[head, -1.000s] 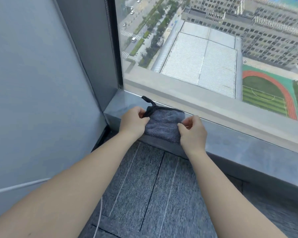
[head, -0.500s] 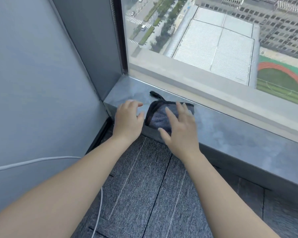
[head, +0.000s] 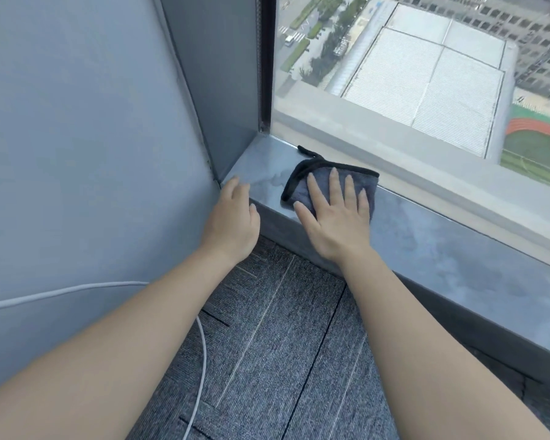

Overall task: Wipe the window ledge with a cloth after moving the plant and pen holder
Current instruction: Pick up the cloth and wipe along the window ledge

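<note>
High above city rooftops, a grey window ledge [head: 426, 249] gets wiped: the right hand [head: 337, 217] presses the cloth [head: 331, 182] flat, fingers [head: 332, 185] straight for pressure, left hand [head: 232, 217] relaxed, holding nothing, near the corner.

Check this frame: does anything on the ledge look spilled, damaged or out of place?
Nothing alarming. A pale smear on the ledge left of the cloth looks like wiping moisture. The right hand presses flat on the cloth; the left hand rests at the ledge's corner.
</note>
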The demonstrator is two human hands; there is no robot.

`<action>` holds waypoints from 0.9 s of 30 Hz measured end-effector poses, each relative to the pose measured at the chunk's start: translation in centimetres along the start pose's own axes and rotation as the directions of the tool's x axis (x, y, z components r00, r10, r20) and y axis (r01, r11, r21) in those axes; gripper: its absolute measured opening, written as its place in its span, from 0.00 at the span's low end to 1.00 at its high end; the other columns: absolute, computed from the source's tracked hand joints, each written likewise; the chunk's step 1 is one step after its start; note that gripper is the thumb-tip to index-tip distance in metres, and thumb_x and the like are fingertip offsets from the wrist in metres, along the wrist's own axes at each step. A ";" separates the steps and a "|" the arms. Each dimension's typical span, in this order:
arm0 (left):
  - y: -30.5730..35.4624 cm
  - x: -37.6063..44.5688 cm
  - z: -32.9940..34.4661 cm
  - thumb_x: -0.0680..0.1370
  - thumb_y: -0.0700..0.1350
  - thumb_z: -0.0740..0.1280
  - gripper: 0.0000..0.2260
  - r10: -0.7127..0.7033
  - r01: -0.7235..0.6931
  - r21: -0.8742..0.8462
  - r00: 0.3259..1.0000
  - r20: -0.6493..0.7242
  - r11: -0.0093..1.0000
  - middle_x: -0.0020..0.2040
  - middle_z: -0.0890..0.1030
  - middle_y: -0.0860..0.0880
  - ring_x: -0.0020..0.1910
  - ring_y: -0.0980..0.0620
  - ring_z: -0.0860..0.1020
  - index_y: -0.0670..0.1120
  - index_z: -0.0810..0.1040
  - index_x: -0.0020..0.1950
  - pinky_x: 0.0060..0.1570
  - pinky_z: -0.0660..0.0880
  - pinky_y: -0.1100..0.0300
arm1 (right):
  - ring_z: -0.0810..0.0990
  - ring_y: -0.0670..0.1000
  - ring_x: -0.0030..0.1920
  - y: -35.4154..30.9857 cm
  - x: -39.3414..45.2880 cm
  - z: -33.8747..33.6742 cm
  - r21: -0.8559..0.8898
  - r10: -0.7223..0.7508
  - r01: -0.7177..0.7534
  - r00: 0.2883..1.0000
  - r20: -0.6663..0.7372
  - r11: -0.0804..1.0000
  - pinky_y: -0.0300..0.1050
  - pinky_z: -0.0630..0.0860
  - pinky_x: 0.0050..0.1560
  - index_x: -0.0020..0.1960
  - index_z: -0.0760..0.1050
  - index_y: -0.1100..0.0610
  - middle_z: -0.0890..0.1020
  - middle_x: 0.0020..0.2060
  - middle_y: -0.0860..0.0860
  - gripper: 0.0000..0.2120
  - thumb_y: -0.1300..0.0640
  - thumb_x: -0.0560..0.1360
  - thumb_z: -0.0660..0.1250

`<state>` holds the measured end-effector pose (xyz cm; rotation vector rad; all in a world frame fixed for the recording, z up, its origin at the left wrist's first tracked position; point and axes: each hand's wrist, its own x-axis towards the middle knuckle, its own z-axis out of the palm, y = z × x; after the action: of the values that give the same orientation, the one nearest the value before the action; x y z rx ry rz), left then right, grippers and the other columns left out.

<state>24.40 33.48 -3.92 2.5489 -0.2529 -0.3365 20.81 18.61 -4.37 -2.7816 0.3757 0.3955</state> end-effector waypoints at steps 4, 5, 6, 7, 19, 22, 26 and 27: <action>-0.6 -0.2 0.1 0.78 0.37 0.56 0.18 0.022 -0.023 -0.005 1.000 -0.011 1.000 0.75 0.60 0.39 0.74 0.44 0.60 0.34 0.68 0.66 0.72 0.55 0.55 | 0.38 0.53 0.76 0.4 -1.7 0.4 -0.037 -0.041 0.040 0.999 -0.020 0.999 0.52 0.35 0.74 0.75 0.44 0.46 0.42 0.77 0.50 0.27 0.41 0.78 0.44; -0.8 -0.3 0.2 0.77 0.37 0.57 0.18 0.030 -0.030 0.006 0.999 -0.021 1.000 0.74 0.61 0.38 0.74 0.43 0.60 0.35 0.68 0.67 0.72 0.55 0.54 | 0.38 0.54 0.76 0.4 -2.0 0.5 -0.045 -0.006 0.005 1.000 -0.020 0.999 0.52 0.34 0.74 0.75 0.43 0.47 0.42 0.77 0.51 0.28 0.40 0.78 0.44; -0.9 -0.4 0.3 0.77 0.37 0.57 0.18 0.033 -0.033 0.015 0.999 -0.026 0.999 0.74 0.61 0.38 0.73 0.42 0.60 0.36 0.68 0.67 0.72 0.55 0.53 | 0.37 0.55 0.76 0.3 -2.1 0.5 -0.044 0.040 -0.040 0.999 -0.016 0.998 0.53 0.34 0.74 0.75 0.42 0.47 0.41 0.77 0.52 0.29 0.40 0.77 0.44; -1.0 -0.5 0.3 0.77 0.38 0.57 0.19 0.032 -0.032 0.017 0.999 -0.025 0.999 0.74 0.61 0.38 0.74 0.42 0.60 0.37 0.67 0.68 0.73 0.55 0.53 | 0.36 0.56 0.76 0.1 -2.0 0.6 -0.036 0.088 -0.088 0.996 -0.012 0.995 0.54 0.34 0.74 0.75 0.40 0.48 0.40 0.76 0.53 0.30 0.39 0.77 0.43; -1.8 0.1 -1.3 0.77 0.36 0.53 0.21 -0.142 0.131 -0.194 0.989 -0.040 0.972 0.70 0.69 0.38 0.67 0.41 0.70 0.40 0.58 0.71 0.65 0.66 0.51 | 0.36 0.54 0.76 -5.0 2.7 0.5 -0.028 -0.114 0.115 0.993 0.043 0.993 0.54 0.34 0.74 0.74 0.43 0.41 0.40 0.77 0.50 0.25 0.42 0.78 0.42; -1.9 0.5 -1.4 0.77 0.36 0.53 0.20 -0.165 0.140 -0.243 0.982 -0.086 0.960 0.70 0.69 0.39 0.68 0.43 0.69 0.39 0.61 0.70 0.66 0.63 0.55 | 0.37 0.52 0.76 -5.8 3.6 0.7 -0.035 -0.179 0.181 0.983 0.045 0.983 0.53 0.35 0.74 0.74 0.44 0.41 0.42 0.77 0.49 0.24 0.44 0.79 0.43; -2.0 0.4 -1.6 0.78 0.36 0.53 0.20 -0.162 0.135 -0.291 0.984 -0.073 0.947 0.70 0.68 0.40 0.69 0.44 0.68 0.39 0.61 0.70 0.68 0.63 0.55 | 0.39 0.51 0.76 -6.7 5.7 0.4 0.000 -0.171 0.171 0.985 0.031 0.985 0.53 0.38 0.74 0.75 0.44 0.44 0.42 0.77 0.49 0.24 0.47 0.79 0.43; -2.1 0.4 -1.6 0.78 0.36 0.53 0.20 -0.163 0.135 -0.296 0.984 -0.072 0.946 0.71 0.68 0.41 0.69 0.45 0.67 0.39 0.61 0.70 0.68 0.62 0.57 | 0.39 0.51 0.76 -6.8 6.1 0.2 0.002 -0.166 0.166 0.986 0.033 0.986 0.53 0.38 0.74 0.75 0.44 0.45 0.42 0.77 0.49 0.24 0.48 0.79 0.43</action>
<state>25.46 35.93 -3.82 2.2885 0.0263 -0.2842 28.40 23.60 -4.70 -2.7767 0.1346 0.4003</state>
